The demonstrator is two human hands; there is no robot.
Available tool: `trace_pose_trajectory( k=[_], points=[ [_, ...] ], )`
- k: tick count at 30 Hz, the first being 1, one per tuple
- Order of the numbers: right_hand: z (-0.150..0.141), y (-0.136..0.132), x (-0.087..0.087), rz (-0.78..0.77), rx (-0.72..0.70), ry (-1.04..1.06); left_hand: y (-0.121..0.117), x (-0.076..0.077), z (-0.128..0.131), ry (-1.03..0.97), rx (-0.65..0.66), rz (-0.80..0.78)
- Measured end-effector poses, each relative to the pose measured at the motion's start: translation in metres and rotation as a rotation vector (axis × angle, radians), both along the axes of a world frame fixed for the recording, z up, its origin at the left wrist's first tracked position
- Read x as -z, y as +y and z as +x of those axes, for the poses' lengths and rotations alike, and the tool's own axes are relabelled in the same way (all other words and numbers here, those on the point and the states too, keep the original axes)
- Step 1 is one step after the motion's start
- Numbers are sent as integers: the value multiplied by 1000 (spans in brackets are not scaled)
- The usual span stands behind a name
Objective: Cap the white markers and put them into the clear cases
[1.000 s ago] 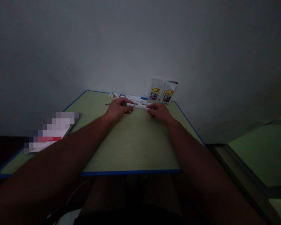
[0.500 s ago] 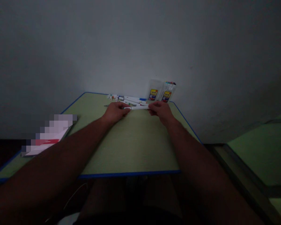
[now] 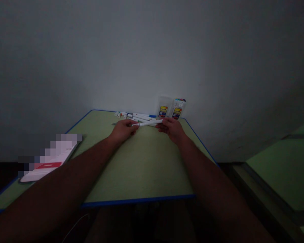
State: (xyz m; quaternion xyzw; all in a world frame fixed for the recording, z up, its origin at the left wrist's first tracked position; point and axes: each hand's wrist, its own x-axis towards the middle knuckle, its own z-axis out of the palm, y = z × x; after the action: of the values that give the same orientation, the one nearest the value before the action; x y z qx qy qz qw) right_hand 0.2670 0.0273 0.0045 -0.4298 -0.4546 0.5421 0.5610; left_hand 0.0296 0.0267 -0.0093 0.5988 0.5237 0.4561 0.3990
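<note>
A white marker point(image 3: 149, 123) spans the gap between my two hands over the far part of the table. My left hand point(image 3: 124, 130) is closed around its left end, fingers and thumb pinching it. The marker's right end, slightly raised, is gripped by my right hand point(image 3: 171, 128). Behind the hands lie several other white markers point(image 3: 142, 116) and a cluster of small white caps point(image 3: 120, 114). My left fingers cover the tip of the held marker, so its colour there cannot be made out.
Against the wall stand a clear plastic case point(image 3: 164, 106) with a yellow label and a second case point(image 3: 178, 108) holding several markers. A white book or box point(image 3: 48, 160) with a red band lies at the table's left. The light green table point(image 3: 142, 168) has a blue edge.
The left hand has come round the left end of the marker, hiding the green part seen earlier. The right end has risen a little. The whole view has shifted, putting the table lower.
</note>
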Motion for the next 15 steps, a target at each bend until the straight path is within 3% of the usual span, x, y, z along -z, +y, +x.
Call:
trace_pose_trajectory(
  k=[4, 15],
  points=[
    [4, 2, 2, 18, 35, -90, 5, 3, -3, -86, 3, 35],
    [4, 3, 2, -10, 123, -200, 3, -2, -4, -60, -17, 62]
  ],
)
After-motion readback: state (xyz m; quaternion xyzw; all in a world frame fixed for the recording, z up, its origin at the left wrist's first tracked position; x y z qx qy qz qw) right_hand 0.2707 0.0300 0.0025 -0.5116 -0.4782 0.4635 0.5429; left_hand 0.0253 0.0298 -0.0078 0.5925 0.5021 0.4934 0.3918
